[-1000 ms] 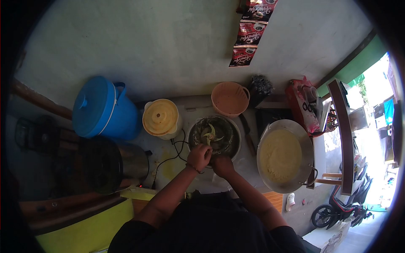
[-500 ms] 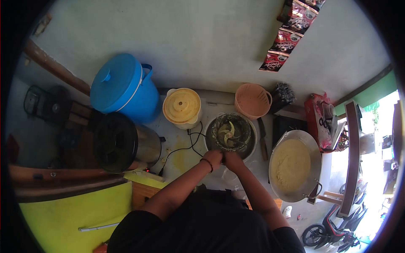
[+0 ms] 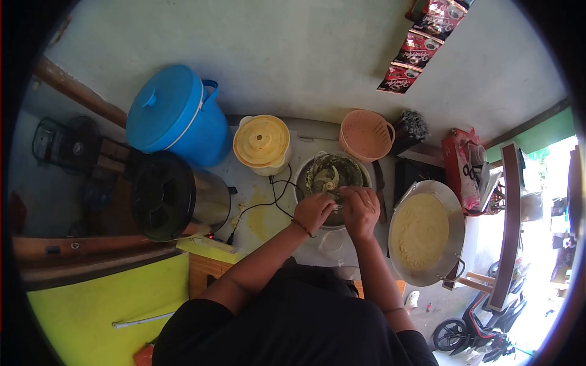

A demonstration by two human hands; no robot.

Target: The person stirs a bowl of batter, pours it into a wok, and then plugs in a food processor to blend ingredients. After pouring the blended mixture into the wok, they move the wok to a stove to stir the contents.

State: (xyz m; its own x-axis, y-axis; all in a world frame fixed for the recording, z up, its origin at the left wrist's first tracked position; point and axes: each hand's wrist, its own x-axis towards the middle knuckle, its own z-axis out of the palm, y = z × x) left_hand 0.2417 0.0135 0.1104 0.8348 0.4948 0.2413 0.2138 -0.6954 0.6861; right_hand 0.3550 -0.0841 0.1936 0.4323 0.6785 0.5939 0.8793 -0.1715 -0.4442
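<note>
Blade [image 3: 329, 185] sits inside a smeared bowl [image 3: 353, 173]

Nearest, a clear round container [image 3: 332, 242] is on the table [image 3: 251, 235]. Just farther, the left hand [image 3: 314, 210] and the right hand [image 3: 361, 212] are close together over the near side of the bowl. Both have the fingers bent inward; whether they hold something, I cannot tell. To the right stands a wide pan [image 3: 458, 229] with pale mixture [image 3: 421, 229]. Farther are a cream-coloured appliance [image 3: 262, 141], left, and a pink basket [image 3: 367, 135], behind the bowl.

The worktop [image 3: 253, 190] is backed by a pale wall [image 3: 293, 61]; past the right edge, daylight [image 3: 537, 274] (glaringly white) is seen.
</note>
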